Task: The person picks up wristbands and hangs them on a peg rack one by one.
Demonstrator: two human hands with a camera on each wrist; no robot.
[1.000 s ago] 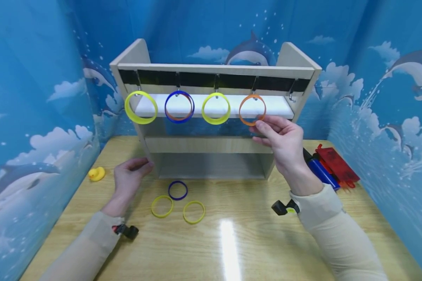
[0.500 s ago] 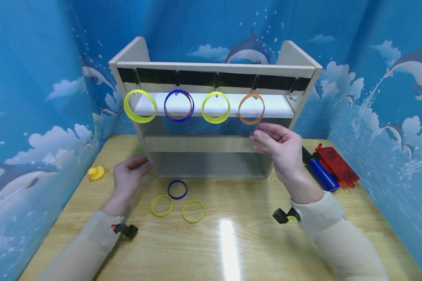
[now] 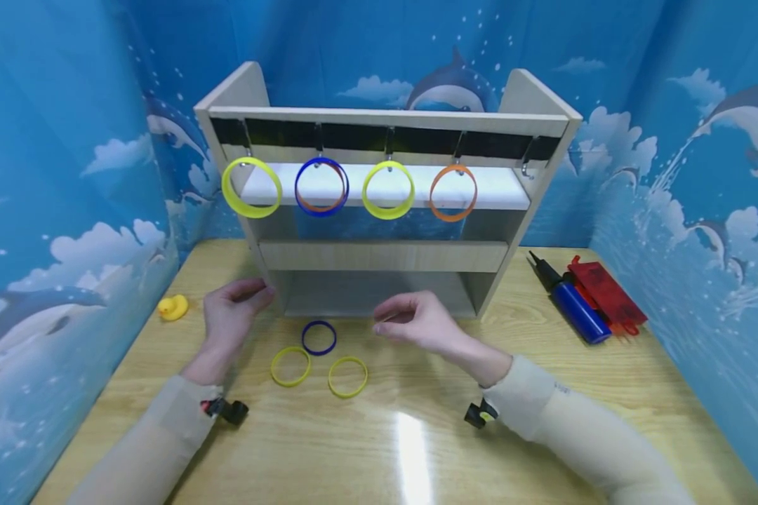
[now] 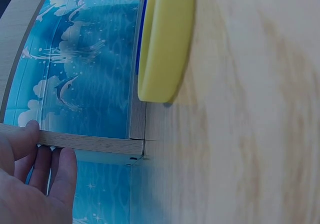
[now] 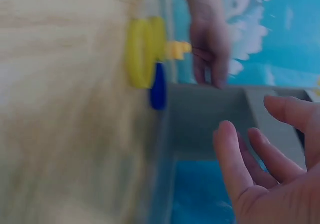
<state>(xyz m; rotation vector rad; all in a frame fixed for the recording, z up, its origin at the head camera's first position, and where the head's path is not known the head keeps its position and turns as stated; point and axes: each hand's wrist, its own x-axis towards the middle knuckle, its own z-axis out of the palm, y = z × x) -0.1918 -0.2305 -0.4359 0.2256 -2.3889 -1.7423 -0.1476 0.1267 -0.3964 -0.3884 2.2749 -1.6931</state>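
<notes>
My left hand (image 3: 232,312) is at the lower left edge of the wooden shelf (image 3: 382,256). In the left wrist view, its thumb lies on one face of the side panel (image 4: 95,142) and its fingers on the other, gripping it. My right hand (image 3: 420,322) is over the table before the shelf, fingers loosely bent, with nothing held. Left of it on the table lie a blue ring (image 3: 318,353), a yellow ring (image 3: 290,384) and another yellow ring (image 3: 347,395). From the shelf's hooks hang yellow (image 3: 253,212), blue (image 3: 321,212) and orange rings (image 3: 453,217).
A second yellow ring (image 3: 388,214) hangs mid-row; the rightmost hook (image 3: 526,170) bears no ring. At left sits a yellow rubber duck (image 3: 173,308). A blue pump (image 3: 577,308) and a red item (image 3: 613,291) lie right of the shelf. Dolphin-print curtains surround the table.
My right hand has let go of the hanging orange ring and moved down and left to above the table. The left hand stays on the shelf's side.
</notes>
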